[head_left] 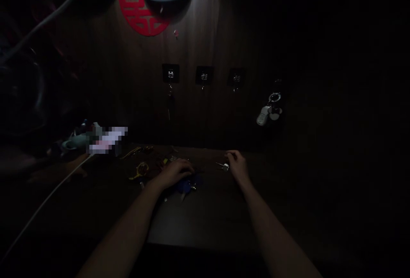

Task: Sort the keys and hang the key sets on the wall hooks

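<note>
Head view, right hand to key: from where I sit, the key (223, 166) lies just left of my right hand (237, 166), beside the curled fingers and a little nearer me than the fingertips. I cannot tell whether the two touch.
Key's long axis: roughly crosswise to me, with the bright rounded head toward the right hand and the thin shank pointing left and slightly away, toward my other hand.
Nearer hand: the right, clearly. My left hand (177, 171) is well apart from the key, with bare tabletop (179, 226) between.
Key's look: silvery, glinting, with a compact head and a narrow shank. It is too dim for me to make out any teeth.
Right fingers: bent, with thumb and forefinger close together. I can't tell if they pinch the key, something tied to it, or nothing.
Left fingers: loosely arched over the small clutter, just beyond a blue piece (185, 185). I can't tell whether they grasp anything, since the palm is hidden.
Left-side clutter: a yellow piece (142, 169) lies farther left, with dark tangled bits between.
Upright panel: a white fob (262, 116) hangs beyond the right hand, well apart from it.
</note>
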Motion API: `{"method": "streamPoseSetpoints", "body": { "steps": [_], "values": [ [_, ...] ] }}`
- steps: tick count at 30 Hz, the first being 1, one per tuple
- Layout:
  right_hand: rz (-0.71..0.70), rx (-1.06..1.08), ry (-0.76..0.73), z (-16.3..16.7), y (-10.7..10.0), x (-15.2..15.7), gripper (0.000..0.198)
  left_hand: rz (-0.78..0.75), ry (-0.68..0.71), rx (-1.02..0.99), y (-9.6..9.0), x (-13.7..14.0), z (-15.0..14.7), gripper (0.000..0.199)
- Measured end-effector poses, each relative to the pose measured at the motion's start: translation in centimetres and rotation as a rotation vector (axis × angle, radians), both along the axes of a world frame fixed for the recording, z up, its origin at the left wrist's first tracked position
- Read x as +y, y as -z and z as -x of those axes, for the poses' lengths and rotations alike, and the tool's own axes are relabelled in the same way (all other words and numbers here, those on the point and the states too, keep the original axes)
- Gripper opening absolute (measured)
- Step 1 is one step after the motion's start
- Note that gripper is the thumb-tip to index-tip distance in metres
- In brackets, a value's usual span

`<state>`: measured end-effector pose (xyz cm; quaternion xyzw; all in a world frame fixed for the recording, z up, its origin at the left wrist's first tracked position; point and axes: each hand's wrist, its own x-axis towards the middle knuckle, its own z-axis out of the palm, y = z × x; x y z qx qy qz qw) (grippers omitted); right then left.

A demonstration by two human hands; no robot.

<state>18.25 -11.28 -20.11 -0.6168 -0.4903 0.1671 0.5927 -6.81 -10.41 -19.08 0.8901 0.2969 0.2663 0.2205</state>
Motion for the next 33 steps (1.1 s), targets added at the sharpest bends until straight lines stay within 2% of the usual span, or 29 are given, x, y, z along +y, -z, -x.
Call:
{"method": "streamPoseSetpoints", "body": {
  "steps": [2, 5, 12, 18, 22, 25, 28, 33],
  "values": [
    [-0.033, -0.071, -0.039, 0.7, -0.3, -0.5, 0.022, -0.018, -0.028, -0.039, 0.2, 0.2, -0.1, 0.015],
    [-0.046, -0.166, -0.111, 1.9, -0.8, -1.2, 0.02, 0.04, -0.137, -0.148, 0.3, 0.2, -0.3, 0.018],
    [-0.034, -0.345, -0.298, 4.1, -1.5, -2.7, 0.019, 0.138, -0.384, -0.378, -0.7, 0.0, -0.2, 0.018],
    [-0.004, -0.507, -0.432, 5.1, -1.9, -3.5, 0.016, 0.291, -0.506, -0.517, -0.6, 0.8, 0.0, 0.022],
    [-0.002, -0.615, -0.589, 5.3, -1.8, -3.9, 0.014, 0.191, -0.57, -0.481, -0.4, 0.9, 0.2, 0.019],
    [0.03, -0.691, -0.686, 5.2, -1.5, -4.2, 0.022, 0.133, -0.575, -0.448, -0.3, 0.8, 0.3, 0.018],
    [0.073, -0.727, -0.701, 5.1, -1.2, -4.3, 0.022, 0.119, -0.569, -0.454, -0.2, 0.8, 0.4, 0.021],
    [0.056, -0.712, -0.669, 5.0, -1.2, -3.8, 0.018, 0.088, -0.581, -0.493, -0.2, 1.0, 0.5, 0.022]
  ]
}}
